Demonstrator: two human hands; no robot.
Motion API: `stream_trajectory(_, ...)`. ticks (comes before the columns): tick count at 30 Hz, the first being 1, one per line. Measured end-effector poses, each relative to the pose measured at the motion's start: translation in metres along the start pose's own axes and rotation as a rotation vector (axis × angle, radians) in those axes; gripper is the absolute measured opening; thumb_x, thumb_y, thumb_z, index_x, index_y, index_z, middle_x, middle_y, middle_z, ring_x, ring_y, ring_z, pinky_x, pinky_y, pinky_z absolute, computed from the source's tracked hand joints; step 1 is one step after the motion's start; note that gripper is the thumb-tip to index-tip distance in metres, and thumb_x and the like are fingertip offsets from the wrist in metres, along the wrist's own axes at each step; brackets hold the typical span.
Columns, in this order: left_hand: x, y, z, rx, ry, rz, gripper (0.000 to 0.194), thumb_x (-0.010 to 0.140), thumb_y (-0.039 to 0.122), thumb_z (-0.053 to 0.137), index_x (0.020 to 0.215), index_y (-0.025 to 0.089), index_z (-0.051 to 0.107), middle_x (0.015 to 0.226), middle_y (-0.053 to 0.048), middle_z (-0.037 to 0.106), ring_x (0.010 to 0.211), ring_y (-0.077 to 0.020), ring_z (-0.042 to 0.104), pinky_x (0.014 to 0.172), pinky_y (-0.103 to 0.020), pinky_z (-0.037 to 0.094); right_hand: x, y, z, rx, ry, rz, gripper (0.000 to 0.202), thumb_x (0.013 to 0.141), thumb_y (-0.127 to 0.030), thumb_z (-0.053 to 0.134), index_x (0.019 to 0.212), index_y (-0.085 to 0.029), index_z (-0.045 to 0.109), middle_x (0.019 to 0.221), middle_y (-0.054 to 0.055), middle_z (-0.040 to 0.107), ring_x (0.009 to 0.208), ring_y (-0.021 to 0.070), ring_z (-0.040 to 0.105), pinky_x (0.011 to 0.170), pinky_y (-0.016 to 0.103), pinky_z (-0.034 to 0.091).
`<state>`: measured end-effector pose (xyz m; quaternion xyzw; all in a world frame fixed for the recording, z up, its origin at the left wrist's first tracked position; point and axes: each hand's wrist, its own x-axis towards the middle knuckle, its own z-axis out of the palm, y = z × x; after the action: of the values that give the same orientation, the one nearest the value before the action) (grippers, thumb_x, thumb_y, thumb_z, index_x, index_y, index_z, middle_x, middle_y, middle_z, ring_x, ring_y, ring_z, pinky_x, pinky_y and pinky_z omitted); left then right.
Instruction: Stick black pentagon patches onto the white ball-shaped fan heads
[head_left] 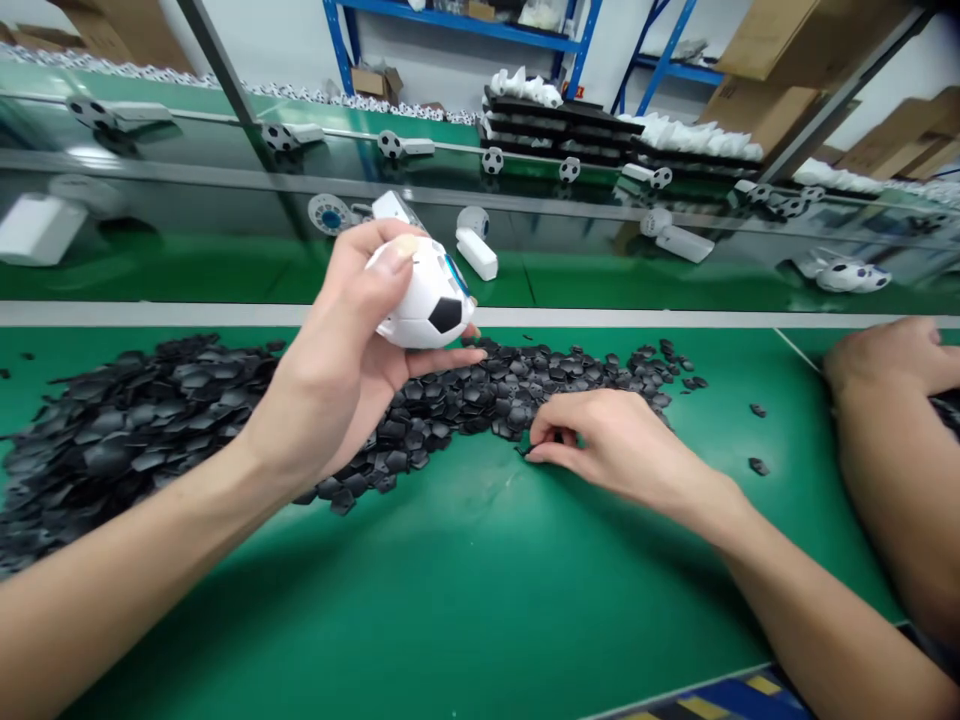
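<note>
My left hand (352, 340) is raised over the table, its thumb and fingers wrapped round a white soccer-ball-patterned shell (426, 300) with one black patch showing and a blue edge on its right. Low on the green table (450, 600), my right hand (600, 440) pinches a small black piece (527, 450) between thumb and fingertips, at the front edge of the pile. Loose black pentagon-like pieces (142, 410) form a wide heap behind and beside both hands.
Beyond a white strip (525, 318), a belt carries white parts (477, 250) and ball-patterned items (847, 272). Black trays (562, 125) are stacked at the back. Another person's arm (892, 450) rests at the right. A few black pieces (759, 466) lie scattered near it.
</note>
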<state>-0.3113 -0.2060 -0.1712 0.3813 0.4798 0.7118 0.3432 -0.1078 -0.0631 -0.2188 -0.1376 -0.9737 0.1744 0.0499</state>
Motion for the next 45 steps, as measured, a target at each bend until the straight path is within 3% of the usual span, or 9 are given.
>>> stream_trajectory(4, 0.0, -0.003, -0.002, -0.008, 0.034, -0.002, 0.031, 0.097, 0.044, 0.077, 0.113, 0.026, 0.057, 0.11, -0.002, 0.064, 0.097, -0.0231, 0.075, 0.083, -0.04, 0.073, -0.018, -0.008, -0.008, -0.088, 0.472, -0.405, 0.01, 0.102, -0.018, 0.073, 0.098, -0.026, 0.077, 0.096, -0.001, 0.082, 0.083, 0.0161, 0.077, 0.07, 0.03, 0.054)
stream_trajectory(11, 0.0, -0.006, -0.001, 0.033, 0.074, -0.013, 0.025, 0.094, 0.035, 0.076, 0.113, 0.028, 0.063, 0.108, -0.004, 0.066, 0.094, -0.0242, 0.075, 0.079, -0.04, 0.073, -0.039, -0.019, -0.015, -0.402, 0.659, -0.822, 0.022, 0.098, -0.007, 0.071, 0.102, -0.025, 0.083, 0.11, -0.001, 0.083, 0.094, 0.0178, 0.08, 0.078, 0.031, 0.067)
stream_trajectory(16, -0.002, -0.008, -0.001, 0.031, 0.042, -0.017, 0.023, 0.097, 0.034, 0.071, 0.117, 0.029, 0.061, 0.109, -0.004, 0.065, 0.094, -0.0234, 0.075, 0.078, -0.039, 0.073, -0.033, -0.026, -0.013, -0.126, 0.528, -0.668, 0.019, 0.102, -0.009, 0.063, 0.105, -0.02, 0.077, 0.111, 0.004, 0.083, 0.106, 0.0179, 0.08, 0.09, 0.026, 0.069)
stream_trajectory(20, -0.005, -0.016, -0.003, 0.052, -0.008, -0.02, 0.027, 0.098, 0.035, 0.071, 0.122, 0.031, 0.062, 0.113, -0.003, 0.063, 0.097, -0.0221, 0.069, 0.082, -0.04, 0.073, -0.02, -0.029, -0.004, 0.134, 0.708, -0.391, 0.036, 0.1, 0.0, 0.061, 0.121, -0.025, 0.075, 0.103, 0.004, 0.081, 0.085, 0.0128, 0.078, 0.074, 0.022, 0.065)
stream_trajectory(27, -0.012, -0.032, -0.007, 0.157, -0.156, 0.004, 0.029, 0.104, 0.042, 0.07, 0.133, 0.037, 0.067, 0.118, -0.003, 0.061, 0.102, -0.0211, 0.065, 0.09, -0.036, 0.07, -0.009, -0.033, -0.004, 0.42, 0.762, -0.223, 0.023, 0.092, -0.005, 0.079, 0.096, -0.028, 0.084, 0.094, -0.002, 0.083, 0.083, 0.0197, 0.083, 0.074, 0.026, 0.069)
stream_trajectory(31, -0.017, -0.04, -0.007, 0.284, -0.159, 0.024, 0.029, 0.111, 0.053, 0.056, 0.129, 0.039, 0.072, 0.122, -0.001, 0.066, 0.098, -0.0181, 0.067, 0.085, -0.025, 0.061, -0.008, -0.041, -0.002, 0.866, 0.708, 0.016, 0.009, 0.089, -0.014, 0.085, 0.091, -0.022, 0.08, 0.085, 0.0, 0.083, 0.069, 0.0191, 0.081, 0.065, 0.024, 0.069)
stream_trajectory(34, -0.019, -0.042, -0.006, 0.417, -0.18, 0.085, 0.029, 0.113, 0.051, 0.053, 0.129, 0.038, 0.073, 0.128, 0.0, 0.07, 0.114, -0.0189, 0.067, 0.098, -0.024, 0.054, -0.004, -0.044, -0.001, 1.149, 0.622, 0.079, 0.014, 0.087, -0.022, 0.089, 0.085, -0.019, 0.076, 0.085, 0.004, 0.083, 0.07, 0.0199, 0.081, 0.065, 0.025, 0.069)
stream_trajectory(40, -0.021, -0.039, -0.001, 0.547, -0.243, 0.187, 0.031, 0.113, 0.048, 0.054, 0.137, 0.035, 0.068, 0.13, 0.0, 0.072, 0.116, -0.0187, 0.067, 0.099, -0.025, 0.054, 0.006, -0.045, 0.001, 1.17, 0.615, 0.117, 0.031, 0.076, -0.039, 0.099, 0.074, -0.019, 0.076, 0.076, 0.001, 0.074, 0.063, 0.0121, 0.067, 0.056, 0.021, 0.057)
stream_trajectory(45, -0.023, -0.039, 0.002, 0.622, -0.226, 0.201, 0.033, 0.114, 0.048, 0.051, 0.135, 0.031, 0.069, 0.125, -0.004, 0.07, 0.114, -0.0216, 0.065, 0.101, -0.03, 0.053, 0.005, -0.048, 0.006, 1.159, 0.511, 0.189, 0.035, 0.079, -0.045, 0.096, 0.078, -0.017, 0.075, 0.072, 0.001, 0.073, 0.063, 0.0134, 0.068, 0.059, 0.022, 0.058)
